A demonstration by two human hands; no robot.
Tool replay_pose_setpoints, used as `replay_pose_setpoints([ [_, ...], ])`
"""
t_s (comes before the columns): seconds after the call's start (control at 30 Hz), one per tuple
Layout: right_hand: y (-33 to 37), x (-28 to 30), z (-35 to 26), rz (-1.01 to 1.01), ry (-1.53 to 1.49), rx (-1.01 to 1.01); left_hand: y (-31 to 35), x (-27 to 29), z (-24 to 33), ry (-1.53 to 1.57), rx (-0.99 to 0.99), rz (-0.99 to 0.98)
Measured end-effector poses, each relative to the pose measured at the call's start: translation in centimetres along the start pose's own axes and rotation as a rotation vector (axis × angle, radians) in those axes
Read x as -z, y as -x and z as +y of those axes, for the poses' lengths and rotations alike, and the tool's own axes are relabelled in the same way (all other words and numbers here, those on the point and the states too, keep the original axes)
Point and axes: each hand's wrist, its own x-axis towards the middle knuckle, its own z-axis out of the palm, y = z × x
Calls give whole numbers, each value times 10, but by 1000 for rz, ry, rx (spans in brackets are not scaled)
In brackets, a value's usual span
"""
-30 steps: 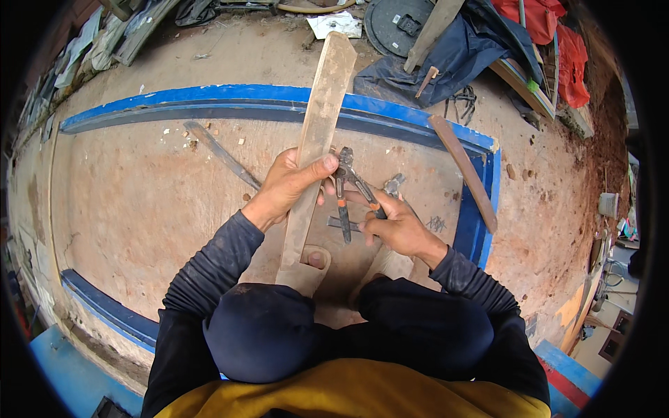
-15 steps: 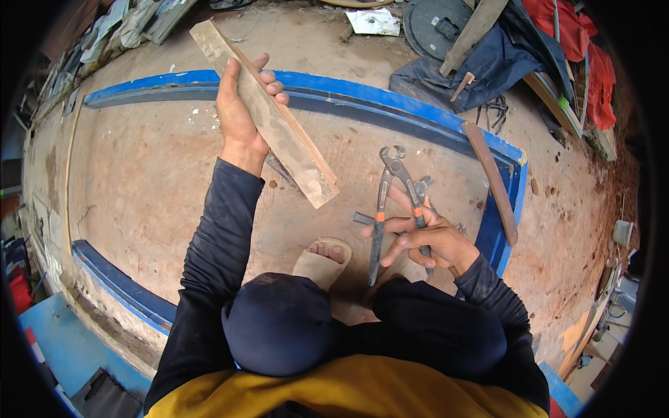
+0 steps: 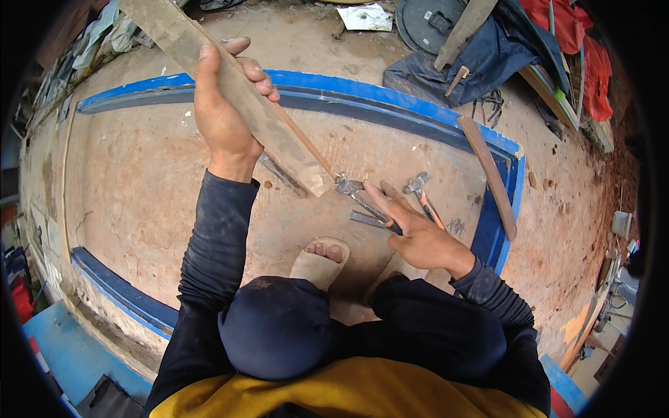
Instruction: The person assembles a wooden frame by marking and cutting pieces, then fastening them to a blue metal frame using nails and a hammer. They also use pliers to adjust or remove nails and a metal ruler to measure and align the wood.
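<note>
My left hand [image 3: 226, 129] is closed round a long wooden board [image 3: 275, 136], thumb on its face and fingers over the far edge. The board slants from upper left toward the middle. My right hand [image 3: 425, 237] grips a pair of pincers [image 3: 350, 186], whose jaws are at the board's near end, by its right edge. Whether they bite on a nail there is too small to tell. The pincers' handles are partly hidden beneath the fingers. Just beyond my right hand a hammer [image 3: 419, 187] lies on the floor, next to a small heap of nails [image 3: 456, 226].
A blue frame [image 3: 334, 86] lies around the work spot on the dirty concrete floor [image 3: 139, 181]. Across its right corner rests a brown wooden strip [image 3: 490, 177]. A dark flat bar [image 3: 282, 174] lies under the board. Dark sheeting [image 3: 421, 80] and red cloth [image 3: 596, 80] are piled at upper right.
The board has shifted up and left with my left hand. My right hand has turned the pincers from upright to pointing left, bringing their jaws to the board's end.
</note>
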Motion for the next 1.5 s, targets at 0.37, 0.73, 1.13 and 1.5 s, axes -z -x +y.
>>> replay_pose_setpoints([
  [0.37,3,-8,2,-40,192,-6,23,-23,-1,-111,117,-210],
  [0.73,0,-37,18,-72,337,73,50,-28,-4,-145,237,-295],
  [1.13,-6,-31,25,-140,-240,-68,4,44,-9,418,136,-23],
  [1.5,-24,-22,-1,123,-777,-18,23,32,-51,157,187,114],
])
